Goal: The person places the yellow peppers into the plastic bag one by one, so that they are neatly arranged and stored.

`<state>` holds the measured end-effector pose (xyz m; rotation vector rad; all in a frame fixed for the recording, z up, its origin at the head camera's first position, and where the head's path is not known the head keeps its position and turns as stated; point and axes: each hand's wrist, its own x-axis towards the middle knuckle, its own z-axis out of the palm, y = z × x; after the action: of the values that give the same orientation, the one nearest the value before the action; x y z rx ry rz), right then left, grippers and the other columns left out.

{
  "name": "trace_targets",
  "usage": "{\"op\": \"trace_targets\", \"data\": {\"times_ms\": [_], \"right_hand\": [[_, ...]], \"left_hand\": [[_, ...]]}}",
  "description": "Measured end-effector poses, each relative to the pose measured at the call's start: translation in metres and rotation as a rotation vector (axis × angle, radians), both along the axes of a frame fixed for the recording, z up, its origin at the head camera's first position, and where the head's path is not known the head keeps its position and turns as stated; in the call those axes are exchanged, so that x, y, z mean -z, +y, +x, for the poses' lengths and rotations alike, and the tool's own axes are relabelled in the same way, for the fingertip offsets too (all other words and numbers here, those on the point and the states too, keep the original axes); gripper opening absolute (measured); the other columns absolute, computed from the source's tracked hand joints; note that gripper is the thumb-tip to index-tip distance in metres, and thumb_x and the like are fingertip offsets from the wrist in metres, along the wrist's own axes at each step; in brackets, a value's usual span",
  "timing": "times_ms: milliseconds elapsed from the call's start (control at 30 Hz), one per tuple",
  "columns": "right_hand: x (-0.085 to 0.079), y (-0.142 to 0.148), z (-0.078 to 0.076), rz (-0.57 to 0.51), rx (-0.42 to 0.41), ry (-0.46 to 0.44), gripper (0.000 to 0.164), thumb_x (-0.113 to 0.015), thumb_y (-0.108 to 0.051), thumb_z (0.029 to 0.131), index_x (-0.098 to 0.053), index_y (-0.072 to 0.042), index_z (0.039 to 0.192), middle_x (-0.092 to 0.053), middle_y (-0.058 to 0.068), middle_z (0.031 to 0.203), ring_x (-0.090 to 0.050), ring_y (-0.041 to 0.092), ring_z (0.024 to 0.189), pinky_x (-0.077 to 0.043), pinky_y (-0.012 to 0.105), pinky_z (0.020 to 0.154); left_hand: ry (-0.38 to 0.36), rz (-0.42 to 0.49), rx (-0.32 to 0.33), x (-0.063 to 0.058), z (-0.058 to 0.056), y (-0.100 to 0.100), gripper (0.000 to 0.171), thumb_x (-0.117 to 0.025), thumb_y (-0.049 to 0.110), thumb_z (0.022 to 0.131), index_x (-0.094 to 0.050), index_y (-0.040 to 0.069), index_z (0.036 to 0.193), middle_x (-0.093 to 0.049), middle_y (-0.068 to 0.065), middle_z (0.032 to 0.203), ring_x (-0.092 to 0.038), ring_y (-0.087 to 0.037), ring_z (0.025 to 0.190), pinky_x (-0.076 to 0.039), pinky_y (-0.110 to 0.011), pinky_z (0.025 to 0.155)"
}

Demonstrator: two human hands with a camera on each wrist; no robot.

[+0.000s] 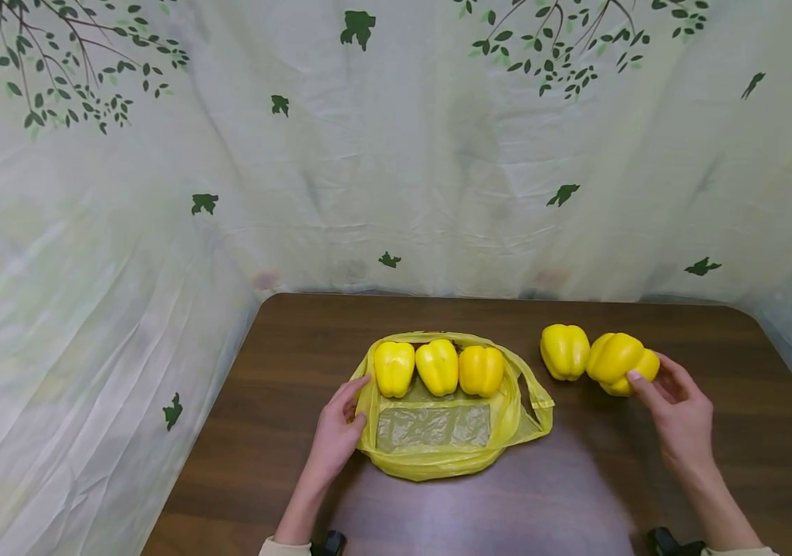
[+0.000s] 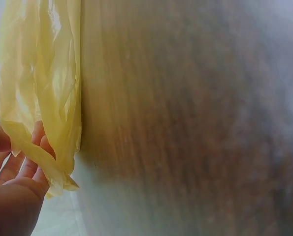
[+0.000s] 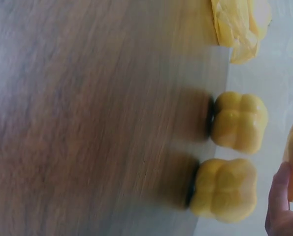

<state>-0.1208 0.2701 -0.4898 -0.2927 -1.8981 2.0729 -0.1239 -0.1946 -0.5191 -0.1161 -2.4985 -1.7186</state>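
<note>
A yellow plastic bag (image 1: 431,466) lies with its mouth spread wide. Three yellow bell peppers (image 1: 436,367) sit in a row inside it. My left hand (image 1: 336,432) holds the bag's left edge, the thin film between its fingers in the left wrist view. On the right, my right hand (image 1: 681,417) grips a yellow bell pepper (image 1: 624,355), thumb on its near side. In the right wrist view this pepper is raised beside two others standing on the table, a nearer pepper (image 3: 225,189) and a farther pepper (image 3: 240,123). From the head view, the gripped pepper largely hides one of them.
The dark brown wooden table (image 1: 493,510) has rounded far corners. A pale cloth (image 1: 424,170) with printed leaves and branches hangs behind it and along the sides. The bag's handle loop (image 1: 540,409) points right, toward the loose peppers.
</note>
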Motion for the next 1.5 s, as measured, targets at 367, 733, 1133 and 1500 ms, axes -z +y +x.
{"op": "trace_targets", "data": {"times_ms": [367, 733, 1133, 1500], "right_hand": [[-0.003, -0.017, -0.001, 0.300, -0.095, -0.023, 0.050, -0.067, -0.013, 0.093, -0.052, -0.005, 0.140, -0.055, -0.014, 0.119, -0.059, -0.001, 0.100, -0.047, 0.010, 0.079], [-0.004, -0.041, -0.003, 0.390, -0.230, 0.000, 0.052, -0.066, -0.017, 0.095, -0.047, -0.002, 0.142, -0.051, 0.000, 0.128, -0.057, -0.005, 0.104, -0.048, 0.014, 0.080], [-0.001, -0.068, -0.005, 0.285, -0.345, 0.060, 0.051, -0.069, -0.005, 0.091, -0.050, 0.000, 0.138, -0.054, 0.000, 0.129, -0.058, 0.003, 0.110, -0.048, 0.017, 0.086], [0.000, -0.094, -0.006, 0.233, -0.456, 0.043, 0.055, -0.071, -0.009, 0.090, -0.050, -0.002, 0.139, -0.053, 0.012, 0.135, -0.060, 0.015, 0.109, -0.050, 0.022, 0.086]], "left_hand": [[-0.021, 0.008, -0.005, 0.000, 0.002, 0.000, 0.058, -0.053, -0.018, 0.082, -0.058, 0.005, 0.136, -0.054, -0.011, 0.136, -0.059, -0.026, 0.108, -0.048, -0.039, 0.092], [-0.023, 0.008, -0.007, -0.001, 0.002, 0.000, 0.059, -0.054, -0.018, 0.082, -0.058, 0.006, 0.136, -0.054, -0.010, 0.136, -0.058, -0.026, 0.103, -0.048, -0.036, 0.090], [-0.040, 0.009, -0.009, -0.002, 0.002, 0.001, 0.059, -0.054, -0.018, 0.083, -0.058, 0.007, 0.136, -0.054, -0.009, 0.136, -0.059, -0.025, 0.101, -0.049, -0.034, 0.089], [0.029, -0.010, 0.021, -0.001, -0.001, 0.000, 0.058, -0.053, -0.018, 0.081, -0.057, 0.001, 0.135, -0.055, -0.015, 0.133, -0.060, -0.026, 0.098, -0.050, -0.028, 0.083]]}}
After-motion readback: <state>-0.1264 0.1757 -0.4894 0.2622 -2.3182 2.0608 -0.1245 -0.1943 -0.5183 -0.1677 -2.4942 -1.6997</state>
